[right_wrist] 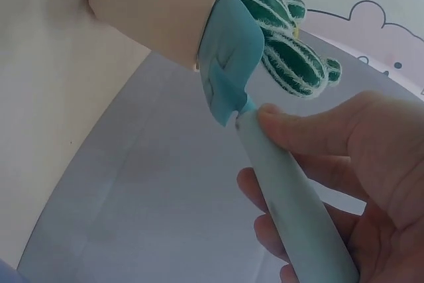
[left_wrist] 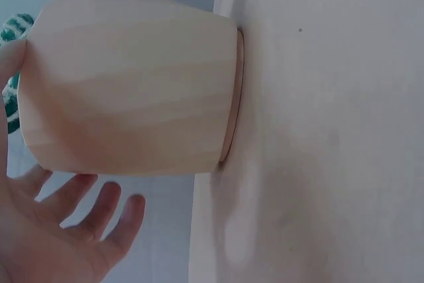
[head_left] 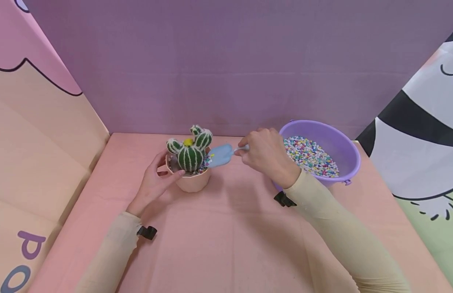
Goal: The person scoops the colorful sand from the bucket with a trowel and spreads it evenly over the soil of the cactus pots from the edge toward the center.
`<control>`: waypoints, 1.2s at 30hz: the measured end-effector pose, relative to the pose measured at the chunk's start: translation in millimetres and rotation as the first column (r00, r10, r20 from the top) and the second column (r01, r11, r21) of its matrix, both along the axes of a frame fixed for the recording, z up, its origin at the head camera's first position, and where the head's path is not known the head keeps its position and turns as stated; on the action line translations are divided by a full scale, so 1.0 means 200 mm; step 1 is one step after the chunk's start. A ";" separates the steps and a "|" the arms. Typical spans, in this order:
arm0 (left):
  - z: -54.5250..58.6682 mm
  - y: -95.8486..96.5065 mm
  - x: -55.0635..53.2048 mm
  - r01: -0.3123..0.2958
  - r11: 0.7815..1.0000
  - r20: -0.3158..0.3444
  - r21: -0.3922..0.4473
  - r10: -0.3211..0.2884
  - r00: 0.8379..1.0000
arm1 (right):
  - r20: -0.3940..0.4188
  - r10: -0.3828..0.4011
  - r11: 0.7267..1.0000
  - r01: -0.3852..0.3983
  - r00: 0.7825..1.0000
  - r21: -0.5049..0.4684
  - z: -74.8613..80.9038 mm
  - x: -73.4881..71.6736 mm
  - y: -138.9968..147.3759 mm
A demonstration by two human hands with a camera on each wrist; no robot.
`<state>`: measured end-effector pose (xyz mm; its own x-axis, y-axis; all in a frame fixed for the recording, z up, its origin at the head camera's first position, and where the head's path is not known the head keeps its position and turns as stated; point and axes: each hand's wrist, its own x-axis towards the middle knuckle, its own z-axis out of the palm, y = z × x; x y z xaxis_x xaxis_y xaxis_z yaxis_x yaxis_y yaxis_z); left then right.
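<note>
Holding scoop [head_left: 221, 155], perhaps touching pot [head_left: 192, 182], beads [head_left: 312, 158] showing in head view only

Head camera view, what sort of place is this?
Probably a small staged tabletop set, perhaps for filming: a plain purple backdrop stands behind the pink tabletop, and cartoon-printed sheets flank it on both sides.
</note>
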<state>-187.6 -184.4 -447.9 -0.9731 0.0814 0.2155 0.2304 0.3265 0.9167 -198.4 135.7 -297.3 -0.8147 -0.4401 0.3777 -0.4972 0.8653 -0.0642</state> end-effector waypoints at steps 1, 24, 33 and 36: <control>0.00 0.00 0.00 -0.011 1.000 -0.003 -0.015 0.011 1.000 | -0.003 -0.002 1.000 0.002 1.000 0.000 0.00 0.00 0.00; 0.06 -0.03 -0.04 0.051 0.979 -0.042 -0.197 -0.060 0.997 | 0.011 -0.009 1.000 0.009 1.000 -0.022 0.00 0.01 0.03; 0.08 0.07 0.03 -0.189 0.929 -0.173 -0.317 0.139 0.975 | -0.010 -0.006 1.000 0.005 1.000 -0.030 -0.01 0.02 0.04; 0.08 0.09 0.04 -0.246 0.905 -0.215 -0.347 0.179 0.960 | -0.027 -0.004 0.999 0.003 1.000 -0.039 -0.02 0.02 0.04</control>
